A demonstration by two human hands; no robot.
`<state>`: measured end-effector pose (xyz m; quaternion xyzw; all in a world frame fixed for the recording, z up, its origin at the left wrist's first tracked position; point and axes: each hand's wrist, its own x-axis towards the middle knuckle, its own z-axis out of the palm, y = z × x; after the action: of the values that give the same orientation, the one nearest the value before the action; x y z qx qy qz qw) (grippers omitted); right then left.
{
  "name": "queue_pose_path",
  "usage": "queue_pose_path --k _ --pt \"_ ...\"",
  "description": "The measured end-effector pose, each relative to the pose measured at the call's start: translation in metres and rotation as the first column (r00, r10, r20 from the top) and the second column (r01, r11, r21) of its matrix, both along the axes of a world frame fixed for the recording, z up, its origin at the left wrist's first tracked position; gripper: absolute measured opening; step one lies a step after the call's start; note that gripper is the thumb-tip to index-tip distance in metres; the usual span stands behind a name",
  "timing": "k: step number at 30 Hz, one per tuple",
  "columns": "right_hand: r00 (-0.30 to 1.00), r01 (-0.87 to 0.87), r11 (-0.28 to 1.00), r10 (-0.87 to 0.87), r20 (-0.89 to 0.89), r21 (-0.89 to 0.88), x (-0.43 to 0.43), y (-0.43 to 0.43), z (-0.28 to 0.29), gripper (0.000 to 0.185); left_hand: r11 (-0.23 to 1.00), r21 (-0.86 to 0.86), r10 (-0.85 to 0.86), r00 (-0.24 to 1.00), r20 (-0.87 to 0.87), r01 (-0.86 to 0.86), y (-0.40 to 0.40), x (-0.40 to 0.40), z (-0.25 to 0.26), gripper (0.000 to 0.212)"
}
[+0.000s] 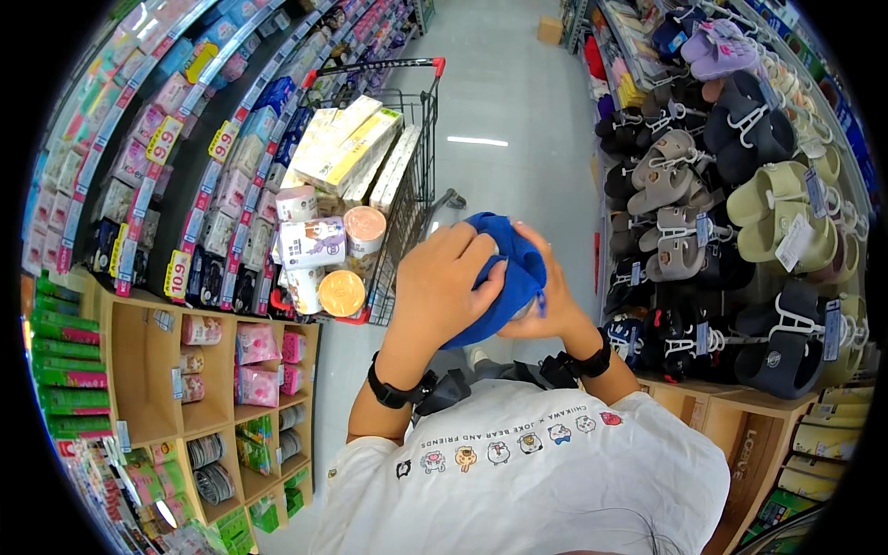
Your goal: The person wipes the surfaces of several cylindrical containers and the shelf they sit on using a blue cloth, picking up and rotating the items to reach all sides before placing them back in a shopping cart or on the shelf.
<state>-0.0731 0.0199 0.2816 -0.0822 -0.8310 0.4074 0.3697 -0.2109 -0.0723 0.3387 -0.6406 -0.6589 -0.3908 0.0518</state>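
A bunched blue cloth (pixel 510 270) is between my two hands, in front of my chest. My left hand (pixel 447 281) grips its left side with bent fingers. On the other side, my right hand (pixel 548 277) curls around the cloth's edge. A small pale patch shows at the cloth's lower right, too little to tell what it is. Just left of my hands stands a wire shopping cart (pixel 409 229) with red corner pieces. It carries several boxed packs (pixel 357 149) and, nearer me, several round tubs, among them one with an orange lid (pixel 341 293).
Shelves of packaged goods (pixel 232 173) with price tags line the left. A wooden cubby unit (pixel 142 368) stands below them. On the right, slippers and clogs (pixel 676 173) hang from hooks above a wooden unit (pixel 756 416). A cardboard box (pixel 550 30) sits far down the aisle floor (pixel 499 90).
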Motion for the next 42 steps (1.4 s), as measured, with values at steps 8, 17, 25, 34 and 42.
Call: queue_pose_path --k 8,17,25,34,42 --pt "0.995 -0.006 0.978 -0.016 -0.103 -0.209 -0.051 0.026 0.006 0.111 0.967 0.123 -0.039 0.35 0.936 -0.222 0.047 -0.113 -0.106 0.006" --pt "0.833 -0.547 0.275 0.28 -0.478 -0.791 -0.182 0.055 0.007 0.113 0.921 0.141 -0.044 -0.261 0.964 0.363 0.032 -0.141 -0.176 0.041" --pt "0.957 -0.277 0.818 0.188 -0.22 -0.504 -0.24 0.092 0.0 0.111 0.926 0.377 -0.201 -0.81 0.551 0.027 0.068 -0.182 -0.151 0.043" --pt "0.964 -0.264 0.694 0.19 -0.184 -0.67 -0.334 0.172 -0.062 0.094 0.928 -0.134 0.013 -0.332 0.943 -0.346 0.093 -0.232 -0.153 0.036" --pt "0.814 -0.459 0.524 0.571 -0.104 -0.718 -0.385 0.189 -0.102 0.097 0.577 -0.651 0.798 0.511 0.32 -0.493 0.096 -0.257 -0.102 0.06"
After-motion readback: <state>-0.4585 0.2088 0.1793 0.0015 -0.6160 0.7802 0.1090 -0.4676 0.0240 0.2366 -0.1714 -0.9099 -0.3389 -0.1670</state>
